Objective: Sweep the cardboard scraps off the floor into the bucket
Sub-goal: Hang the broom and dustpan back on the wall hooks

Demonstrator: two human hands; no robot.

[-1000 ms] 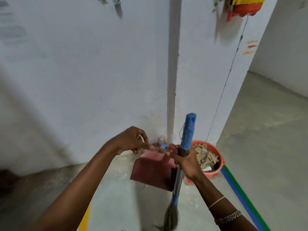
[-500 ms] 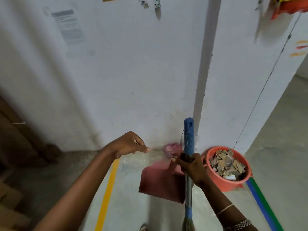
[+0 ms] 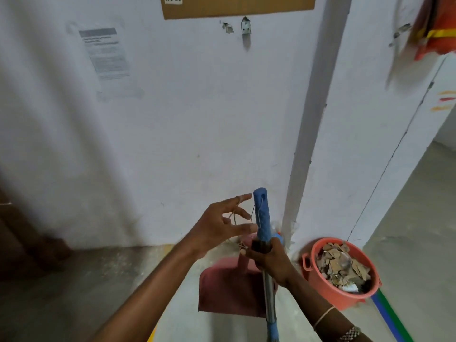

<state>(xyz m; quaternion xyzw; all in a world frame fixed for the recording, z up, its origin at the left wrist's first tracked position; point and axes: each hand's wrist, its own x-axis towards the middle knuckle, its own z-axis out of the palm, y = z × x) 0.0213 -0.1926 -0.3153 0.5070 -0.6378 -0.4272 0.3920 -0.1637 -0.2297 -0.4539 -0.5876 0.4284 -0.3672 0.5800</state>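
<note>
My right hand grips the broom upright by its metal shaft, just under the blue top grip, and the handle of the red dustpan is held against it. My left hand is spread beside the blue grip, with a thin hanging string looped over its fingers. The orange bucket stands on the floor to the right, against the wall, filled with cardboard scraps.
A white wall with a pillar edge is close ahead. A metal hook and a cardboard sign are on the wall above. An orange vest hangs at top right. Blue and green floor tape runs by the bucket.
The view has tilted up the wall. My left hand has moved right and up to the broom's blue grip and spread its fingers with the string on them.
</note>
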